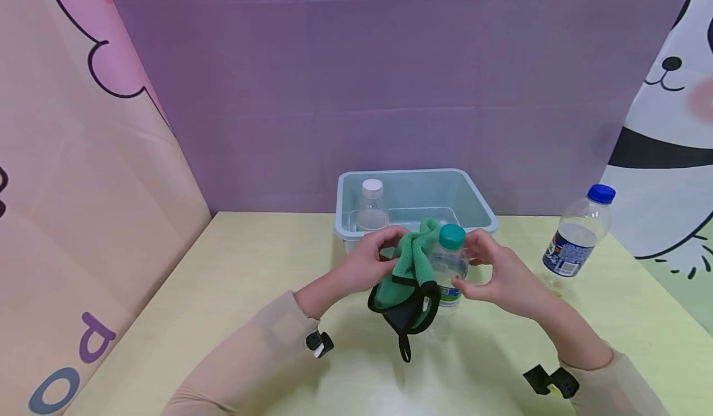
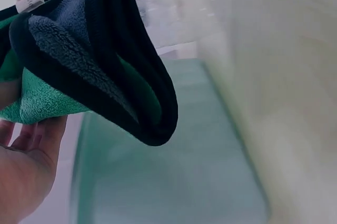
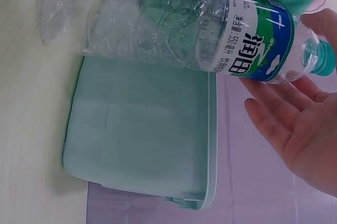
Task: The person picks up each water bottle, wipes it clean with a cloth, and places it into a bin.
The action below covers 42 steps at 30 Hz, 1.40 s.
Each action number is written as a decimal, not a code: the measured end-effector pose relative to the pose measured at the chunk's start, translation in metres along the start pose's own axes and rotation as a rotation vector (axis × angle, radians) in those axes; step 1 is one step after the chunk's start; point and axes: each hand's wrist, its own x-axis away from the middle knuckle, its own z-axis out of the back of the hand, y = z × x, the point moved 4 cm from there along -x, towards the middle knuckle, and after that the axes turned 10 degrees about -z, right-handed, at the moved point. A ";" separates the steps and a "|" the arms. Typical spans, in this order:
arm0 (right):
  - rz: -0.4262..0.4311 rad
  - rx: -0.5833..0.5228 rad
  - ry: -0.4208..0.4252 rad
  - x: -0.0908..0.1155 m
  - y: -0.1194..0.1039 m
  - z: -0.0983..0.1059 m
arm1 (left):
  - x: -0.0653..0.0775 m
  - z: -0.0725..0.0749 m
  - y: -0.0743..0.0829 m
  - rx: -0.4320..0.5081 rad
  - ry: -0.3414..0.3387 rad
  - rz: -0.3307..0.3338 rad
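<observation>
My left hand [image 1: 367, 262] grips a green towel cloth [image 1: 414, 258] with dark trim, bunched up; its dark grey side and hanging loop droop below. In the left wrist view the fingers are partly hidden behind the cloth [image 2: 55, 98]. Right beside the cloth stands a clear plastic bottle [image 1: 445, 267] with a teal cap and a blue, green and white label. My right hand [image 1: 504, 277] holds this bottle near its shoulder, thumb on one side and fingers on the other, as the right wrist view shows the bottle [image 3: 253, 29] between them.
A light blue plastic bin [image 1: 434, 187] stands at the table's back edge, holding a white-capped clear bottle [image 1: 372, 208]. To the right a blue-capped bottle [image 1: 576, 233] with a blue label is on the pale table [image 1: 267, 267]. A purple cloth backdrop [image 1: 334, 82] rises behind.
</observation>
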 end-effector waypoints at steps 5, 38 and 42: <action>-0.001 -0.019 -0.020 -0.001 0.001 0.000 | 0.010 -0.010 -0.015 -0.071 -0.065 0.027; 0.037 -0.006 -0.044 -0.002 -0.002 0.001 | -0.011 0.003 0.023 0.066 0.072 -0.097; 0.024 -0.002 -0.046 -0.001 -0.001 0.002 | -0.008 -0.001 0.018 0.058 0.052 -0.071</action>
